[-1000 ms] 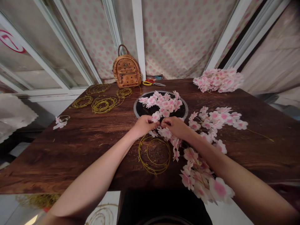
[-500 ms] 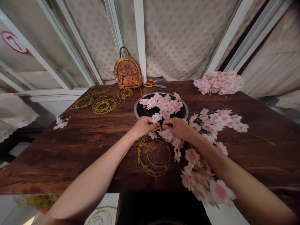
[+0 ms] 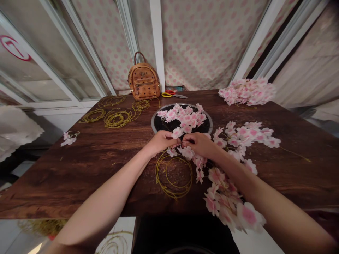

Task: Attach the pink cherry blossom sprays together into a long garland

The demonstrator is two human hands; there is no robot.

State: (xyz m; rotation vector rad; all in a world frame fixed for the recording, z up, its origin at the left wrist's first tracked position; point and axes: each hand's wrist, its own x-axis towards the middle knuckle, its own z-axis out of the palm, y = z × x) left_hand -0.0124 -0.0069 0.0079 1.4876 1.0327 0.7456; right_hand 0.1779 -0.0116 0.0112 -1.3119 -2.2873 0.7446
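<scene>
My left hand [image 3: 166, 140] and my right hand [image 3: 197, 143] meet at the near rim of a round black disc with a silver edge [image 3: 155, 127]. Both pinch a thin stem of artificial blossoms between thumb and fingers; the exact grip point is too small to make out. A pink and white blossom [image 3: 177, 132] pokes up between them. From my right hand a blossom garland [image 3: 217, 175] trails down over the table's front edge. Loose pink blossoms [image 3: 189, 118] lie on the disc. Just below my hands rests a coil of yellow-green wire vine [image 3: 156, 174].
More wire coils [image 3: 119, 118] lie at the back left, near a brown backpack [image 3: 144, 83] and scissors [image 3: 173, 94]. A blossom heap [image 3: 247, 91] sits back right, a blossom spray [image 3: 249, 135] nearer. A small blossom sprig [image 3: 69, 138] lies at the left edge of the wooden table [image 3: 87, 169].
Both hands stay almost in place, with only a slight shift of the fingers around the stem. The view has moved a little; everything else lies as before.
</scene>
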